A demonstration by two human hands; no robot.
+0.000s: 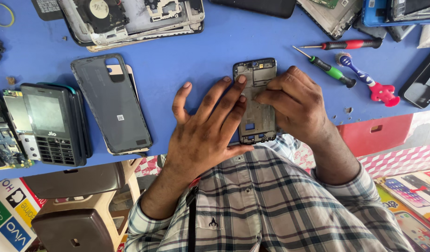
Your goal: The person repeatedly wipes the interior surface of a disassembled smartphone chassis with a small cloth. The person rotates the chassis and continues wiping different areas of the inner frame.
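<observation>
Head view: both hands on a stripped phone frame (255, 100) at the near edge of the blue counter (187, 60).
Left hand (203, 133) lies flat, fingers spread, pinning the frame's left side; right hand (294, 105) is curled, fingertips pressed to its upper right edge. Judgement: keep the flat hand's pressure even so the frame cannot pivot; green screwdriver (329, 70) lies near, unused.

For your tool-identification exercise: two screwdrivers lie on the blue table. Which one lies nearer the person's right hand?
The green-handled screwdriver: it lies just beside the right hand, while the red-handled screwdriver lies farther up the table.
</observation>
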